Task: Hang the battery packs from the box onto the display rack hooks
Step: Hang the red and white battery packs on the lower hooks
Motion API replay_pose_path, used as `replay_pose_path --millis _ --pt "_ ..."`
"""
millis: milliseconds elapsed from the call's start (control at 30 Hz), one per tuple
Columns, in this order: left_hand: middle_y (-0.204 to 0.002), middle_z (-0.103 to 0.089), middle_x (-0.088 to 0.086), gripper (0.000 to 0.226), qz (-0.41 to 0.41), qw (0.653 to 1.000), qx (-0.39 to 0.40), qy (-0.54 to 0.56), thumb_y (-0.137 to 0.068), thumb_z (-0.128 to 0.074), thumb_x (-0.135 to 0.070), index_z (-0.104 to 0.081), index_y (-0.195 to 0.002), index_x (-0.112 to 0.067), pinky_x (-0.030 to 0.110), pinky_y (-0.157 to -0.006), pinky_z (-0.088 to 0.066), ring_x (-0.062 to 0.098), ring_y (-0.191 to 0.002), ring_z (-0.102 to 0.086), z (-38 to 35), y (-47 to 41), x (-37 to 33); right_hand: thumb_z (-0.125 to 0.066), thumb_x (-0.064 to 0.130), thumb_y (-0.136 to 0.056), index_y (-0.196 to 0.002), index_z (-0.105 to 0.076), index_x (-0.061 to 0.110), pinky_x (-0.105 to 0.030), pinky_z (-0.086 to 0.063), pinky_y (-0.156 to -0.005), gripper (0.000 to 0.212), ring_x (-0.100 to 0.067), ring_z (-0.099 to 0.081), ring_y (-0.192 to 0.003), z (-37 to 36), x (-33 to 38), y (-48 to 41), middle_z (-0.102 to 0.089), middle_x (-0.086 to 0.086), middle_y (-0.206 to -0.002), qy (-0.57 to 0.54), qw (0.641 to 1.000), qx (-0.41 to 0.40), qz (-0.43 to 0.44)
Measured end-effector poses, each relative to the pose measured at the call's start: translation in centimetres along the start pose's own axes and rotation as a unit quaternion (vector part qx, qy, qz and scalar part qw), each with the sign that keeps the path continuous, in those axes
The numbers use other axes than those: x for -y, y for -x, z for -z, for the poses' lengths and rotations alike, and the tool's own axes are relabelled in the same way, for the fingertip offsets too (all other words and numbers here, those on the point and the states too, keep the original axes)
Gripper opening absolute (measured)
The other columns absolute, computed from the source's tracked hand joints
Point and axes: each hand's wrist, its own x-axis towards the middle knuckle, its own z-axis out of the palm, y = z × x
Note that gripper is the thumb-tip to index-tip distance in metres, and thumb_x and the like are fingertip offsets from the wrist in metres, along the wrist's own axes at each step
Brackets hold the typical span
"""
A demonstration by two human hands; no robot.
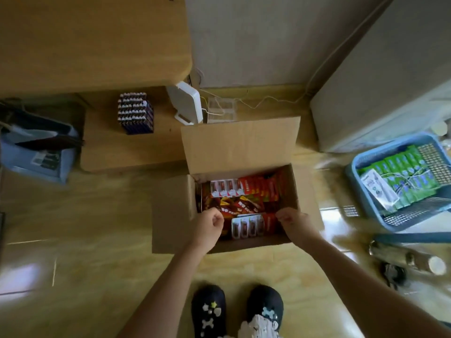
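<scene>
The box (240, 142) stands open on the tiled floor (85, 215) just ahead of my feet, and the battery packs (244, 191) lie jumbled inside it. My hands are over its near edge: my left hand (207, 226) at the box's near-left corner, fingers curled into a loose fist, my right hand (295, 224) at its near-right corner, fingers bent down. I cannot tell whether either is pinching anything yet. The nearest pack (249, 225) lies flat between them, long axis running left to right, its red card end toward my right hand, which looks nearer. Right of the box is a blue basket (352, 176) of green packs; behind and left of it, a wooden counter (85, 37). No display rack shows.
</scene>
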Motion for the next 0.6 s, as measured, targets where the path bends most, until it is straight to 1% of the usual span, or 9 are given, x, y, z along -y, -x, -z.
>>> replay_pose_path --millis 67,100,200,300,367,433,500,567,600 --pt "-0.086 -0.063 0.000 0.011 -0.012 1.000 -0.009 -0.017 -0.092 -0.052 -0.016 -0.062 -0.088 -0.014 0.034 -0.078 -0.052 0.019 -0.088 -0.062 -1.9 -2.5 1.1 -0.041 0.005 -0.093 -0.112 -0.064 0.008 -0.031 -0.048 -0.088 0.031 -0.031 -0.059 -0.106 -1.8 -1.4 -2.3 -0.064 -0.015 -0.118 0.046 0.999 0.019 0.008" --pt "-0.089 -0.065 0.001 0.011 -0.018 0.999 -0.013 -0.026 -0.092 -0.052 -0.017 -0.062 -0.089 -0.014 0.036 -0.080 -0.053 0.019 -0.088 -0.062 -2.8 -3.7 1.5 -0.039 0.008 -0.093 -0.116 -0.062 0.011 -0.034 -0.048 -0.091 0.032 -0.032 -0.058 -0.108 -2.6 -1.9 -3.5 -0.063 -0.015 -0.121 0.074 0.997 0.035 0.015" --pt "-0.099 -0.067 -0.002 0.013 -0.048 0.996 -0.040 -0.068 -0.092 -0.052 -0.019 -0.063 -0.098 -0.017 0.033 -0.078 -0.054 0.014 -0.091 -0.062 -4.9 -7.3 2.6 -0.036 0.009 -0.094 -0.122 -0.057 0.015 -0.036 -0.046 -0.096 0.036 -0.029 -0.057 -0.112 -5.1 -3.5 -6.9 -0.061 -0.012 -0.124 0.129 0.986 0.092 0.048" --pt "-0.117 -0.061 -0.001 0.021 -0.081 0.987 -0.081 -0.109 -0.093 -0.051 -0.021 -0.060 -0.111 -0.016 0.026 -0.082 -0.049 0.014 -0.108 -0.057 -6.6 -11.0 3.4 -0.042 0.010 -0.092 -0.124 -0.053 0.015 -0.036 -0.045 -0.099 0.034 -0.026 -0.055 -0.115 -7.6 -5.3 -10.2 -0.056 -0.010 -0.128 0.178 0.976 0.119 0.050" --pt "-0.125 -0.057 0.001 0.025 -0.090 0.982 -0.098 -0.137 -0.095 -0.047 -0.022 -0.056 -0.117 -0.014 0.029 -0.086 -0.045 0.017 -0.117 -0.051 -7.6 -13.7 3.9 -0.046 0.014 -0.092 -0.128 -0.048 0.016 -0.035 -0.043 -0.102 0.037 -0.025 -0.049 -0.121 -9.0 -6.5 -12.1 -0.046 -0.009 -0.135 0.236 0.962 0.131 0.045" --pt "-0.129 -0.054 0.003 0.030 -0.097 0.977 -0.109 -0.158 -0.096 -0.043 -0.025 -0.053 -0.121 -0.013 0.032 -0.092 -0.043 0.020 -0.122 -0.047 -8.4 -16.1 4.2 -0.052 0.019 -0.090 -0.130 -0.044 0.015 -0.036 -0.038 -0.106 0.041 -0.026 -0.041 -0.126 -9.8 -7.3 -13.6 -0.040 -0.009 -0.138 0.279 0.951 0.122 0.059" --pt "-0.132 -0.052 0.005 0.034 -0.097 0.975 -0.103 -0.172 -0.098 -0.039 -0.028 -0.050 -0.125 -0.012 0.036 -0.098 -0.040 0.023 -0.124 -0.044 -9.2 -18.1 4.6 -0.057 0.022 -0.087 -0.133 -0.038 0.016 -0.037 -0.033 -0.107 0.050 -0.026 -0.035 -0.130 -10.1 -7.6 -14.4 -0.041 -0.009 -0.138 0.305 0.944 0.102 0.066" --pt "-0.137 -0.048 0.007 0.038 -0.088 0.973 -0.081 -0.196 -0.099 -0.036 -0.029 -0.045 -0.131 -0.011 0.038 -0.104 -0.035 0.025 -0.128 -0.041 -10.1 -19.8 4.8 -0.054 0.021 -0.090 -0.133 -0.036 0.016 -0.036 -0.034 -0.104 0.047 -0.027 -0.039 -0.128 -10.3 -7.8 -14.7 -0.046 -0.010 -0.135 0.352 0.928 0.095 0.074" --pt "-0.139 -0.045 0.008 0.041 -0.083 0.969 -0.071 -0.220 -0.099 -0.034 -0.031 -0.042 -0.134 -0.011 0.039 -0.107 -0.033 0.026 -0.130 -0.039 -10.5 -20.4 5.0 -0.051 0.020 -0.091 -0.131 -0.040 0.016 -0.036 -0.035 -0.103 0.042 -0.027 -0.041 -0.127 -10.4 -7.9 -14.7 -0.048 -0.010 -0.133 0.385 0.914 0.100 0.078"
